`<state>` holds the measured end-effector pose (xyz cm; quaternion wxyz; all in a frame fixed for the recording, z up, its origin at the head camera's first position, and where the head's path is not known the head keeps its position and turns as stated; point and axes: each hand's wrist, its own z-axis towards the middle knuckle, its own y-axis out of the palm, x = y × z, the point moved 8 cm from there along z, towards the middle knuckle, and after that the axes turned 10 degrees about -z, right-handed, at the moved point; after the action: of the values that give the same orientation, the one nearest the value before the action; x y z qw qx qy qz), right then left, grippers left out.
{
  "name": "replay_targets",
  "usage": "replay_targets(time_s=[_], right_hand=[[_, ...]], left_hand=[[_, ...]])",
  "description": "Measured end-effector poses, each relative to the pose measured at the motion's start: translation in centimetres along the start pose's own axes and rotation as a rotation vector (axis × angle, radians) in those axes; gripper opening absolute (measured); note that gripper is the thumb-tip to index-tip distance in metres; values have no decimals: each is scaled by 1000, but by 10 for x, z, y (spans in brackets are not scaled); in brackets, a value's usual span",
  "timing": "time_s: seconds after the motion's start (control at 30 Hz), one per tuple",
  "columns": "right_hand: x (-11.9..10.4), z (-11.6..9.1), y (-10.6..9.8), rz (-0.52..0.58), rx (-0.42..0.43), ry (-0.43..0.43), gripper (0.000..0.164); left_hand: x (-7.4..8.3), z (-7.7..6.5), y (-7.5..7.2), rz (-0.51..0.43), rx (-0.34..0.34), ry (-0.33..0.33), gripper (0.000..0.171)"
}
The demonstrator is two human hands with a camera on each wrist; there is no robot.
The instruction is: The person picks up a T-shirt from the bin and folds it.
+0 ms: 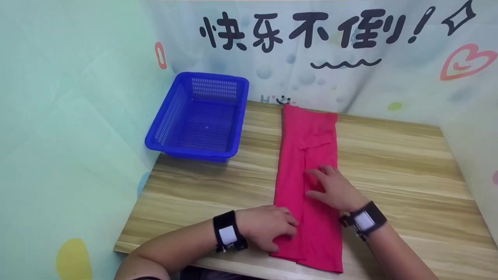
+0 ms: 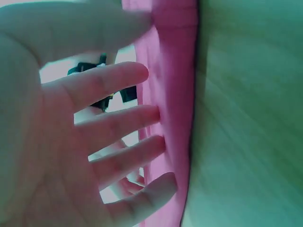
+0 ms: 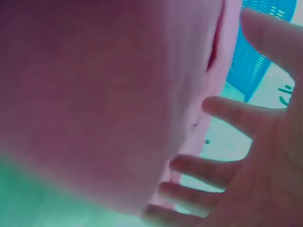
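Note:
A pinkish-red garment (image 1: 291, 167) lies folded into a long strip on the table, its two side flaps meeting along a line down the middle. My left hand (image 1: 268, 227) is over the left side of its near end. In the left wrist view the spread fingers (image 2: 123, 120) reach the pink cloth (image 2: 175, 94) with their tips. Farther up, my right hand (image 1: 334, 188) lies over the right flap, thumb and fingers apart. The right wrist view has its fingers (image 3: 208, 172) extended against the cloth (image 3: 94, 94). Whether the garment is a top or trousers, I cannot tell.
An empty blue plastic basket (image 1: 237, 136) with slotted walls stands at the back left of the wooden table (image 1: 393, 155). Printed curtains (image 1: 272, 74) hang behind and on both sides. Each wrist wears a black strap (image 1: 375, 217) with a small device.

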<state>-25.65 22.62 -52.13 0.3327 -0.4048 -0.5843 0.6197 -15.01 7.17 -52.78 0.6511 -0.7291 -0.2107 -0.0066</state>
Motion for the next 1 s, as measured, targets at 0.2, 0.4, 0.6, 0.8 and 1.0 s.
replay_targets(time_s=[0.2, 0.4, 0.6, 0.8, 1.0], right_hand=[[-45, -81, -16, 5, -16, -254, 30], [-73, -139, 1, 39, -114, -376, 37], [-72, -147, 4, -1, 52, -382, 34], [-58, -138, 2, 199, 73, -344, 30], [-42, -134, 0, 466, 18, -278, 32]], left_hand=[[8, -11, 1, 29, 17, -3, 45], [15, -7, 4, 101, 24, 51, 26], [7, -6, -2, 43, 53, 41, 14], [-19, -9, -9, -225, 117, -79, 10], [-26, -10, -12, -422, 144, -41, 16]])
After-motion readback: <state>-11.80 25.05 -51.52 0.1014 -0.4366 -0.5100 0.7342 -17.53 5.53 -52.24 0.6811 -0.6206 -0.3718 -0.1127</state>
